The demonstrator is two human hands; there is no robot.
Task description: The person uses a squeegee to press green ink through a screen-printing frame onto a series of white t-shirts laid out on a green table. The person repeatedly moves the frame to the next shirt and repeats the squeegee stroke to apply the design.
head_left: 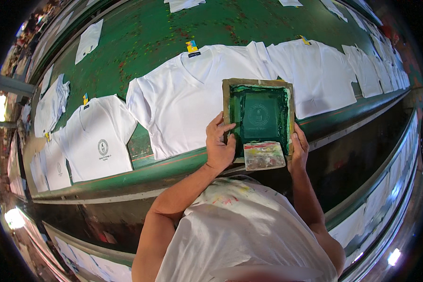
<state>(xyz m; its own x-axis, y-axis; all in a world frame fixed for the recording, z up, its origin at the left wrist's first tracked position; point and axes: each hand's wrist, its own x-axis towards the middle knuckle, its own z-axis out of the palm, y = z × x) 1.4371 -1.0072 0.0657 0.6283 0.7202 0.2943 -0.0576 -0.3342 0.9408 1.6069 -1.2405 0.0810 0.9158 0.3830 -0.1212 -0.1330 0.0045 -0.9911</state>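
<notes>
Between my two hands is a wooden-framed printing screen [225,96], its mesh coated green with a faint round emblem in the middle. Dark green ink lines the inner edges. My left hand [220,143] grips the left side of the frame, fingers bent over its edge. On the opposite side my right hand [298,146] is closed round the lower right edge. A paint-stained squeegee [264,156] rests inside the screen at its near end. Just beyond lies a plain white V-neck T-shirt [174,103], partly covered by the screen.
The long green table [141,56] is spotted with ink. A printed T-shirt [101,164] lies to the left, a plain T-shirt [315,70] to the right, with several more along the edge. Behind me runs another table with white shirts [357,225].
</notes>
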